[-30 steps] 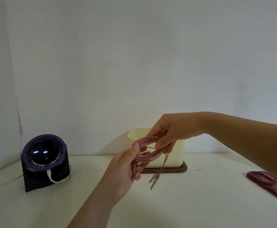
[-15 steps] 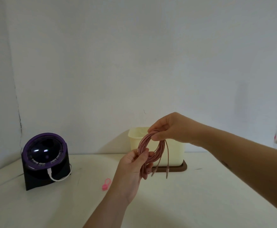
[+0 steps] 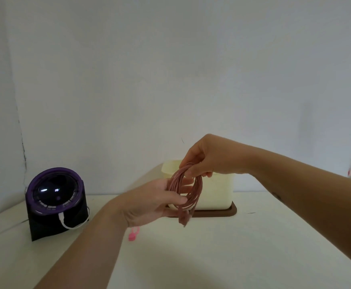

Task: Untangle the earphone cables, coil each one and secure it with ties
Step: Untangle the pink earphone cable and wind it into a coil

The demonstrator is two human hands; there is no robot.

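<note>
Cable coil [image 3: 188, 189]: in the air btwn both hands, ends hang down.
R hand [image 3: 206, 158]: fingers curled, pinches coil's top.
L hand [image 3: 153, 202]: half open, thumb + fingers hold coil's left side.
Tie [image 3: 133, 235]: on table [image 3: 253, 247], under L hand.

One coil [image 3: 198, 187], one tie [image 3: 133, 234], one box [image 3: 216, 192]

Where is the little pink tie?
Head view: the pink tie lies on the table left of centre, just below the left hand, right of the purple-ringed black gadget.
</note>
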